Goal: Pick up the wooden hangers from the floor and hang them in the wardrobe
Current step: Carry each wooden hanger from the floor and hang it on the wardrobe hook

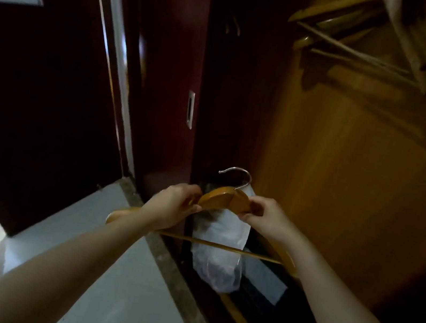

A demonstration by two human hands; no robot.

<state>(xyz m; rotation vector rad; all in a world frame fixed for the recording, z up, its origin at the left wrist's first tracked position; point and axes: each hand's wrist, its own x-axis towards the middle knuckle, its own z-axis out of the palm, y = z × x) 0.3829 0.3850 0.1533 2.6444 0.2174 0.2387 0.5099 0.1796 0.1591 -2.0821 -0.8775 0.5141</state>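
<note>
Two bare forearms are reaching out over the pale, glossy tiled floor (105,261). The left hand (176,203) and right hand (267,218) are each pinching a shoulder of one wooden hanger (223,199), either side of its neck. The hanger is being held low at the wardrobe's open front, its curved metal hook (237,176) pointing up. Its wood is looking smooth and lacquered, so a fingertip pinch could be slipping during the lift. The thin crossbar (220,246) is lying across a crinkled, translucent plastic bag (220,230) and could be snagging it or knocking the dark sliding door (165,68). Beyond, the warm-grained wardrobe panel (343,183) is rising to several hung hangers (352,43); crowding there could be tangling hooks. The rail is not clearly showing.
</note>
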